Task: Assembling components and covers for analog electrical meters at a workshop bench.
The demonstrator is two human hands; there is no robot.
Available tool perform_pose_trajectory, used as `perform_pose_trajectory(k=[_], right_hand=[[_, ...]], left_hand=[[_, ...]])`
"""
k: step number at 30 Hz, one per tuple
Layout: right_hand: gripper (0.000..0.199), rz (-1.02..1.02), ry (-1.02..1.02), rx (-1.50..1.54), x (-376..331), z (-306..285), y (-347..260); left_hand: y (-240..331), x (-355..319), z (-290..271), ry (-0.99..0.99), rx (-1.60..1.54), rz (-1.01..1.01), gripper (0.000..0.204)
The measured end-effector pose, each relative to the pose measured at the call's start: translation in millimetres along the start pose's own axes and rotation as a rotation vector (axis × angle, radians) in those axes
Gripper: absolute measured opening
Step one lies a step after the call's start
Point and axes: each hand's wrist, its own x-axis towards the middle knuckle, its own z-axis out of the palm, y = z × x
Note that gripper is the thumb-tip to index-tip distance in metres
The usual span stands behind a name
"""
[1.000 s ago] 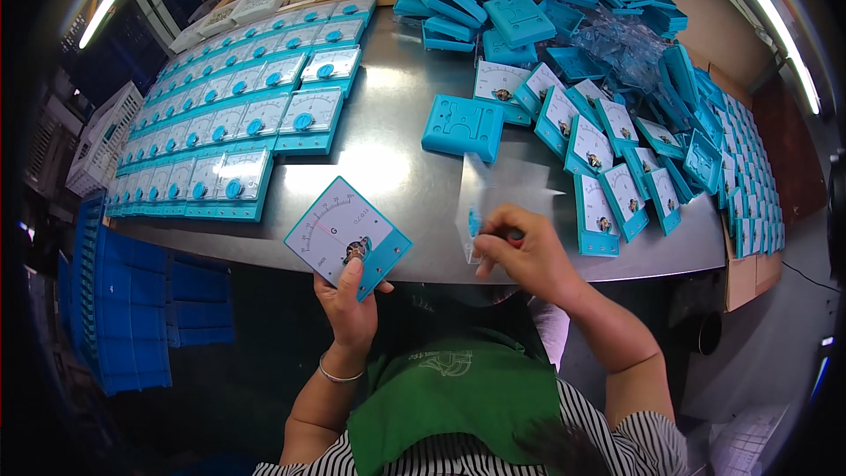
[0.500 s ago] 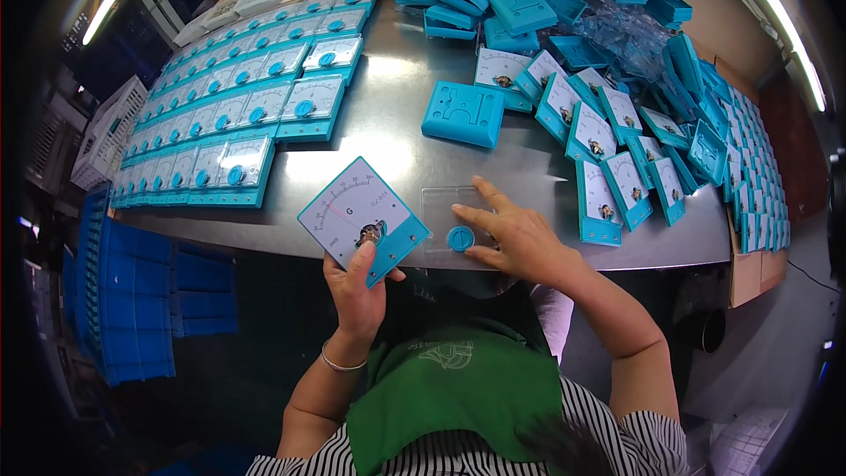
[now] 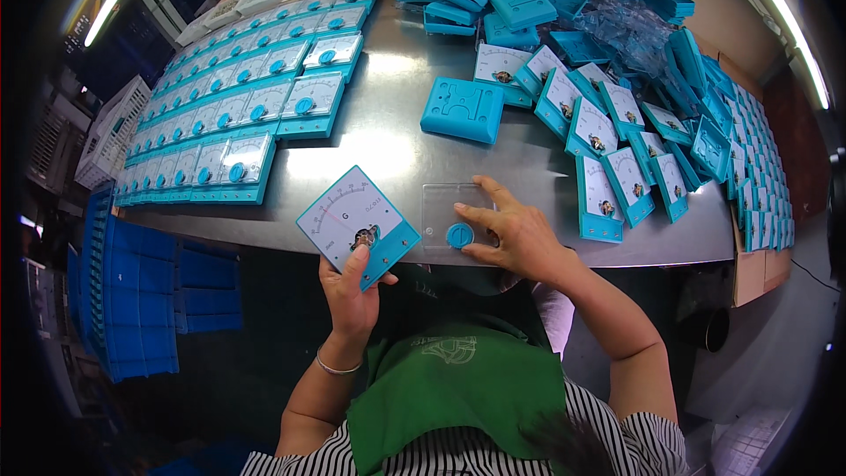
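Note:
My left hand (image 3: 350,295) is closed on a galvanometer (image 3: 359,225) with a turquoise case and a white scale face. The meter is tilted over the table's front edge, my thumb on its face beside the exposed metal movement. Its movement has no cover over it. To the right, a clear plastic cover (image 3: 438,211) with a round turquoise knob (image 3: 459,234) lies on the metal table. My right hand (image 3: 520,234) rests at the cover's right side with fingers apart, the fingertips over it and near the knob. Whether they press on it I cannot tell.
Rows of covered meters (image 3: 225,110) stand at left on the metal table (image 3: 397,115). An upturned turquoise case (image 3: 463,110) lies mid-table. Uncovered meters (image 3: 592,128) and a heap of empty cases (image 3: 520,4) fill the right. Blue crates (image 3: 137,300) stand below at left.
The meter in my left hand has come slightly down and left, turning a little. My right hand stays beside the clear cover, its fingers barely shifted.

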Motion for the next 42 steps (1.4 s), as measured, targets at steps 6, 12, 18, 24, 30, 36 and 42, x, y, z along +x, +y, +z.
perform_pose_trajectory(k=[6,12,18,24,30,36,42], right_hand=[[0.051,0.010,0.114,0.336,-2,-38,-18],[0.049,-0.053,-0.043,0.370,23,-33,-30],[0.047,-0.002,-0.112,0.365,21,-27,-21],[0.046,0.025,-0.148,0.418,17,-29,-22],[0.044,0.019,-0.172,0.473,8,-28,-17],[0.049,-0.086,-0.016,0.281,-20,-18,-29],[0.040,0.125,0.296,0.742,-37,-32,-30]], left_hand=[[13,3,-12,-0.007,0.093,-0.180,0.031],[0,3,17,-0.298,-0.384,-0.755,0.057],[-7,3,20,-0.286,-0.450,-0.785,0.054],[-5,-2,24,-0.224,-0.475,-0.838,0.054],[-4,-8,27,-0.275,-0.457,-0.843,0.057],[-7,-24,35,-0.337,-0.149,-0.681,0.054],[1,-24,34,-0.377,0.049,-0.535,0.053]])
